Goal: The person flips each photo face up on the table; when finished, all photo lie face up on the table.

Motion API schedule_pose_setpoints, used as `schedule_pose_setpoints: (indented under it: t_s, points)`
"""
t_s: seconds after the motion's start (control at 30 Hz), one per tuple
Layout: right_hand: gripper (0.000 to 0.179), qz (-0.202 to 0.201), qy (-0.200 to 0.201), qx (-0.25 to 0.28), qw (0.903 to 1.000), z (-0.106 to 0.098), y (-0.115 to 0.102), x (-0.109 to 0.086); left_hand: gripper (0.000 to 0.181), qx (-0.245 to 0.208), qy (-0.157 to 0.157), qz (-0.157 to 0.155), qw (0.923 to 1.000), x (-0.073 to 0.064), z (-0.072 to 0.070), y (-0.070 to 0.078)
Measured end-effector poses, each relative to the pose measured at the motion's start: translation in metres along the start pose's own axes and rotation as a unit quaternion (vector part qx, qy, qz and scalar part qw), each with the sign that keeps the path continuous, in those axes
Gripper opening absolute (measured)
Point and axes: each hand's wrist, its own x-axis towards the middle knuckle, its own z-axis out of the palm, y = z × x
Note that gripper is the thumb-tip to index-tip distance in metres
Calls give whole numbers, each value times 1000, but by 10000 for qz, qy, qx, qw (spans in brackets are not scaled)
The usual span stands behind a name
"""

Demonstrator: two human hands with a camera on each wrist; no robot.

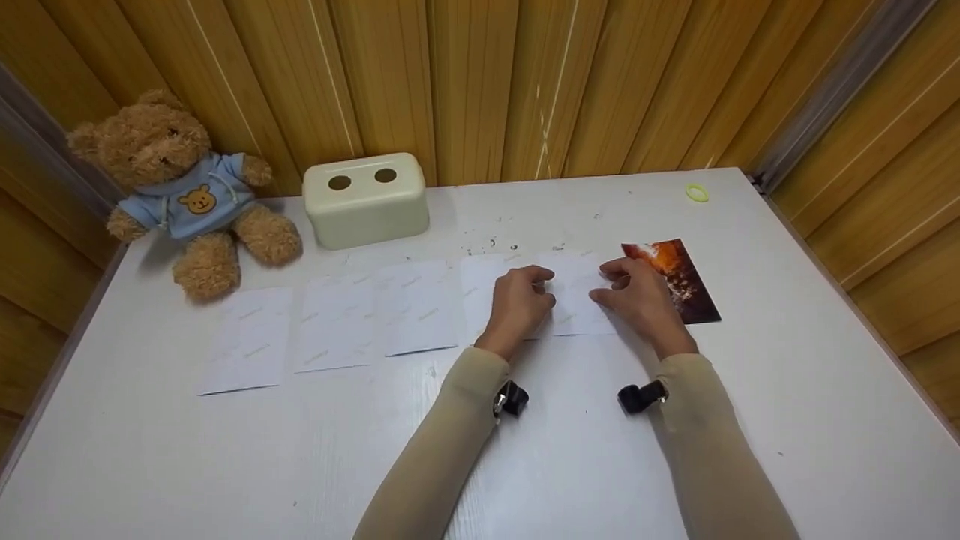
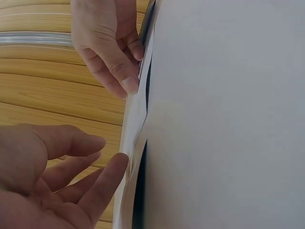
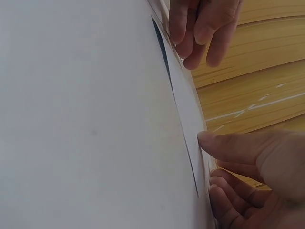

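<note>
A white card [image 1: 577,300] with faint grey print lies on the table between my two hands. My left hand [image 1: 517,307] is over another white card [image 1: 476,289], its thumb and fingers apart and loosely bent. In the left wrist view, a fingertip of the left hand [image 2: 62,176] is at a card's raised edge. My right hand [image 1: 649,304] rests its thumb at the right side of the middle card, partly covering a glossy picture card [image 1: 694,289] in orange and dark brown. Seen from the right wrist, the right hand's thumb [image 3: 224,143] touches the card's surface.
More white cards [image 1: 247,341] continue the row leftward on the white table [image 1: 540,465]. Behind them stand a teddy bear [image 1: 199,187] in a blue hoodie and a cream box [image 1: 367,214] with two round holes. A yellow-green ring [image 1: 697,187] lies at the back right.
</note>
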Motion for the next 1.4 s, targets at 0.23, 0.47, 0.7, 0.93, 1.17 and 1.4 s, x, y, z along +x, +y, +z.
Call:
schedule_pose_setpoints:
  t_s: [0.23,0.47,0.7,0.93,1.17,1.4]
  points:
    - [45,48,104,-102,9999,-2,-1,-3,35,723,-139,18,9973,-1,7,6]
    - [45,300,117,6,9995,-4,-4,-3,37,984,-66,87,9951,-2,12,7]
    - [44,366,53,-69,9993,-4,-4,-3,38,913,-122,41,9957,-4,11,5]
    - [46,369,97,-197,9991,-5,-6,-3,39,926,-243,-56,9954,-4,10,9]
    - [47,446,36,-75,9990,-7,-8,-4,41,1010,-300,-17,9944,-7,11,13]
    - [46,533,32,15,9986,-6,-8,-4,47,1132,-572,-26,9919,-10,11,15]
